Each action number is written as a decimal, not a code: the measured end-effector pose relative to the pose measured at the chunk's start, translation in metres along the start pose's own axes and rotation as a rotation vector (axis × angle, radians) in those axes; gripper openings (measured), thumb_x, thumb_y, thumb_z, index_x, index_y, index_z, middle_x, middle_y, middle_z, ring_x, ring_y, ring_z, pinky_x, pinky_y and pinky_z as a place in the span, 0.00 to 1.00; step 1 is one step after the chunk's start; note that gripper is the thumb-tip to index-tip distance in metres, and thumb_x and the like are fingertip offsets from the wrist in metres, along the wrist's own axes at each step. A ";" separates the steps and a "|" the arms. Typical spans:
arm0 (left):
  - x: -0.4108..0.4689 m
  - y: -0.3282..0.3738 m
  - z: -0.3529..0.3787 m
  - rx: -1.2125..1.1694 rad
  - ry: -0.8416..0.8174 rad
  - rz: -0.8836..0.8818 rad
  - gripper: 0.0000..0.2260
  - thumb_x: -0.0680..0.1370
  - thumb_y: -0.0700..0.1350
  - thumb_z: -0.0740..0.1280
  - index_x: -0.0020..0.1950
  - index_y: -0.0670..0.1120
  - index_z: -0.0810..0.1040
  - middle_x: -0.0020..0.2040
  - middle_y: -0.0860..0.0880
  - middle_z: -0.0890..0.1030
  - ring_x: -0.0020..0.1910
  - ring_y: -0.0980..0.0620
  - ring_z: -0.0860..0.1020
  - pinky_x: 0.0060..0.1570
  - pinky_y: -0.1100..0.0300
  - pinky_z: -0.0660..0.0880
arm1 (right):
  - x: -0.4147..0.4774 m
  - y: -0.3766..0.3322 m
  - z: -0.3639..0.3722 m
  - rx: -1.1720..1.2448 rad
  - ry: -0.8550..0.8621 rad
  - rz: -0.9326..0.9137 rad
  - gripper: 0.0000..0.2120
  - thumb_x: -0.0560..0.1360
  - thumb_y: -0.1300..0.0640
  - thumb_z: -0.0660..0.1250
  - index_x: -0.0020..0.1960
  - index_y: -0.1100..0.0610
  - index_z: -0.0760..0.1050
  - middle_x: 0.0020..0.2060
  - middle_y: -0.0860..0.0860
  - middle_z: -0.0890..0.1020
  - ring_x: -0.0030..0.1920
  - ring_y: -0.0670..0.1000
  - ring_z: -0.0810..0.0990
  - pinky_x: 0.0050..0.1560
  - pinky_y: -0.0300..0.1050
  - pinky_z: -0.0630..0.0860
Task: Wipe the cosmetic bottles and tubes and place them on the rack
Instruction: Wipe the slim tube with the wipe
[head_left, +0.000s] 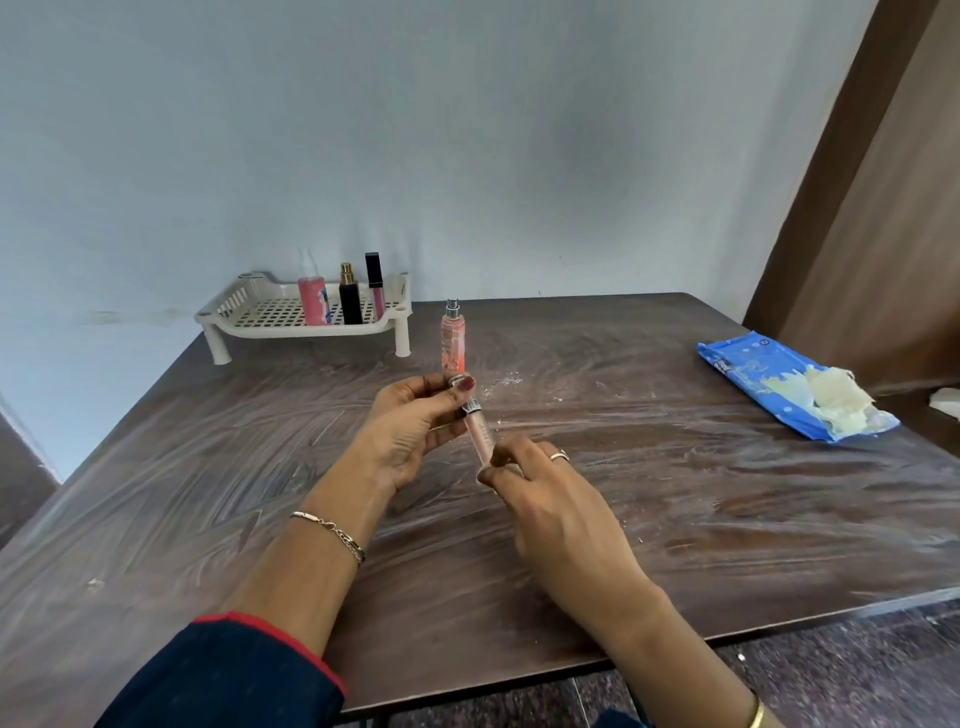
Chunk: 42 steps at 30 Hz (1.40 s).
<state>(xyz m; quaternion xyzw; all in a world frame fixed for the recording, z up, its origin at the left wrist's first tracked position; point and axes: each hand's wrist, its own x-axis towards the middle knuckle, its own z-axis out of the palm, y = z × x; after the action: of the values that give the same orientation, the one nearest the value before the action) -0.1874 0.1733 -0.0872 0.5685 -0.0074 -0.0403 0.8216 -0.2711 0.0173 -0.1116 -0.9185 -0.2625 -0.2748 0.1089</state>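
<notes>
Centre of frame: both hands are together on one slim pinkish tube (479, 431), held just above the table (675, 493). Left hand (410, 431) curls round the cap end, thumb on top; right hand (545, 493) pinches the lower end. No wipe in either hand that I can see; a used wipe (831, 395) lies on the blue wipes pack (753, 374), mid-right. Prob. this tube is being checked; wiped or not, can't tell. The rack (244, 312), upper left, holds three cosmetics (350, 301). A peach spray bottle (453, 338) stands just behind the hands, unracked. Next move: if clean, carry the tube up-left & stand it in a free spot w/o knocking the others; else fetch the wipe first.
</notes>
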 end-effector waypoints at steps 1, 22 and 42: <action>0.001 0.001 -0.002 -0.024 0.016 -0.003 0.05 0.72 0.35 0.71 0.46 0.40 0.80 0.37 0.48 0.83 0.35 0.54 0.82 0.39 0.61 0.82 | -0.003 0.001 0.000 0.004 -0.004 0.004 0.11 0.69 0.68 0.72 0.49 0.57 0.81 0.50 0.50 0.76 0.44 0.49 0.75 0.31 0.39 0.76; -0.011 0.011 0.007 -0.196 -0.218 0.260 0.17 0.61 0.36 0.75 0.48 0.42 0.79 0.41 0.47 0.84 0.44 0.50 0.84 0.44 0.56 0.82 | 0.009 0.010 -0.012 1.812 0.500 1.141 0.11 0.63 0.63 0.72 0.45 0.64 0.80 0.40 0.55 0.84 0.43 0.49 0.82 0.47 0.38 0.80; -0.017 0.037 -0.008 -0.120 -0.072 0.344 0.20 0.58 0.38 0.76 0.49 0.41 0.81 0.44 0.47 0.85 0.45 0.51 0.83 0.42 0.60 0.81 | 0.028 0.003 -0.029 2.089 0.437 1.153 0.10 0.62 0.68 0.72 0.42 0.62 0.77 0.37 0.54 0.84 0.37 0.47 0.84 0.39 0.36 0.81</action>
<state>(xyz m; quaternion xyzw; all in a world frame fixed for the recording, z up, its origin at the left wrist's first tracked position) -0.2018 0.1945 -0.0548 0.5071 -0.1312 0.0801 0.8480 -0.2631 0.0168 -0.0719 -0.3047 0.1135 0.0089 0.9456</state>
